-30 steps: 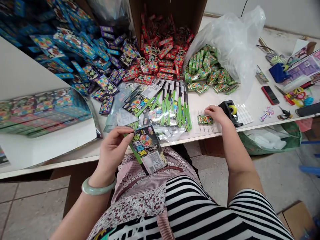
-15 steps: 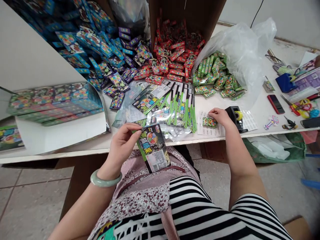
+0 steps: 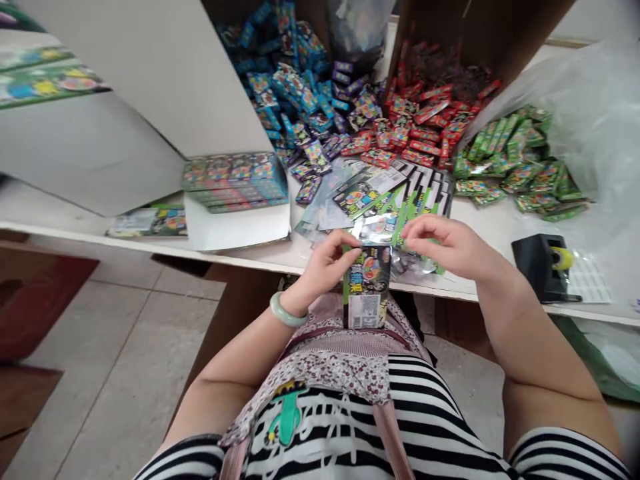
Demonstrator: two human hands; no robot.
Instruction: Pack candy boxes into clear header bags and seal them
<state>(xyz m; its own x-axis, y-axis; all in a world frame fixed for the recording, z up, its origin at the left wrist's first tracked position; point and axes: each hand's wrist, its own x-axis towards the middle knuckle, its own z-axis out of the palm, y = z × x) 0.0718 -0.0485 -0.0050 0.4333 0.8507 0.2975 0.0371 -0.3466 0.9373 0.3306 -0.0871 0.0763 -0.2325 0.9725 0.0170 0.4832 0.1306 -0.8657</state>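
My left hand (image 3: 327, 263) is closed on the top left corner of a black and green candy packet (image 3: 367, 287), which stands upright over my lap at the table's front edge (image 3: 250, 257). My right hand (image 3: 440, 243) hovers just above the packet's top right corner. Its thumb and fingers are pinched together, and what they hold is too small to make out. A fan of flat packets of the same kind (image 3: 400, 193) lies on the table right behind both hands.
Small candy boxes lie in heaps at the back: blue (image 3: 290, 87), red (image 3: 425, 113) and green (image 3: 520, 167), the green ones in a clear bag. A wrapped stack of boxes (image 3: 235, 180) sits left. A black tape dispenser (image 3: 543, 267) and a sticker sheet (image 3: 593, 283) are on the right.
My right hand left the small green box on the sticker sheet and came over to the packet's top. The view swung left, and the packet now stands upright.
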